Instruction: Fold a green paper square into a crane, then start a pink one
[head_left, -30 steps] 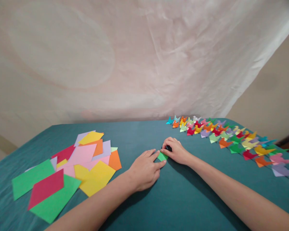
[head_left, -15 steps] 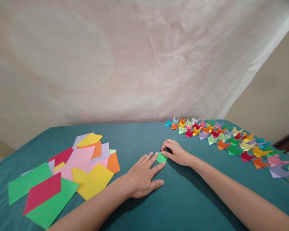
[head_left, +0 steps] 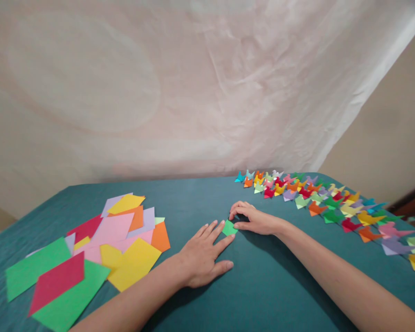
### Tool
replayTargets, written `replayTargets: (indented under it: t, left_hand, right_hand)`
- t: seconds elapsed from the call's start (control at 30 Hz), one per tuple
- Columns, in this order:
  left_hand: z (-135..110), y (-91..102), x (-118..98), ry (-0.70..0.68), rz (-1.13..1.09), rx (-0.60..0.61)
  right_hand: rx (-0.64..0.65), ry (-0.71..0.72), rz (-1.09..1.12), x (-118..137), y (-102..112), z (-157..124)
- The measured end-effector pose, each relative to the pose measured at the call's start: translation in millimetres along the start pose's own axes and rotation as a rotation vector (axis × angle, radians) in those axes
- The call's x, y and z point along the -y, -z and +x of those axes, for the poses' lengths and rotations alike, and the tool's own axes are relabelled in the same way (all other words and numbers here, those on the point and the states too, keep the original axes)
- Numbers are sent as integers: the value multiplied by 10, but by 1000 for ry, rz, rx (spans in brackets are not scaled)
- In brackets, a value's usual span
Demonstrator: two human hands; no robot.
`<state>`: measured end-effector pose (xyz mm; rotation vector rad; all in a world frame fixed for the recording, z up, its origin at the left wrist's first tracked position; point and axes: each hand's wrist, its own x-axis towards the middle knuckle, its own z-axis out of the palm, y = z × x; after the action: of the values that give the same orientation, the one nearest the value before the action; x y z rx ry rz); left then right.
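Note:
A small folded piece of green paper (head_left: 229, 227) lies on the teal tablecloth (head_left: 263, 286) near the middle. My left hand (head_left: 202, 254) rests flat on the cloth with fingers spread, its fingertips touching the paper's left edge. My right hand (head_left: 254, 218) is curled over the paper's right side, thumb and fingers pressing on its edge.
A loose heap of coloured paper sheets (head_left: 90, 249) covers the left of the table. Rows of several folded paper birds (head_left: 325, 203) run along the right side toward the near right corner. A wrinkled pale cloth backdrop (head_left: 180, 92) hangs behind the table.
My left hand went from bunched over the green paper to flat with fingers spread and slid slightly back. My right hand stays on the paper's right edge.

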<state>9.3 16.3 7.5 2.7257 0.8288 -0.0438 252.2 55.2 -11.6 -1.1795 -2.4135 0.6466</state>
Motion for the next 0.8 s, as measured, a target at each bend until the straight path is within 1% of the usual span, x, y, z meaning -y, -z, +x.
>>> replayTargets:
  t: [0.23,0.4,0.5,0.7,0.8]
  left_hand:
    - [-7,18,4,12,-8,24]
    - [22,50,31,0,10,1]
    - [44,14,65,-8,21,-53]
    - [107,-95,144,-26,-9,-258]
    - [142,-97,184,-53,-47,-322]
  right_hand:
    - [92,42,13,-37,98,-23]
    - [108,65,26,-57,107,-21]
    - [101,69,28,-56,99,-25]
    - [119,75,-22,-79,80,-18]
    - [134,76,-37,-97,73,-14]
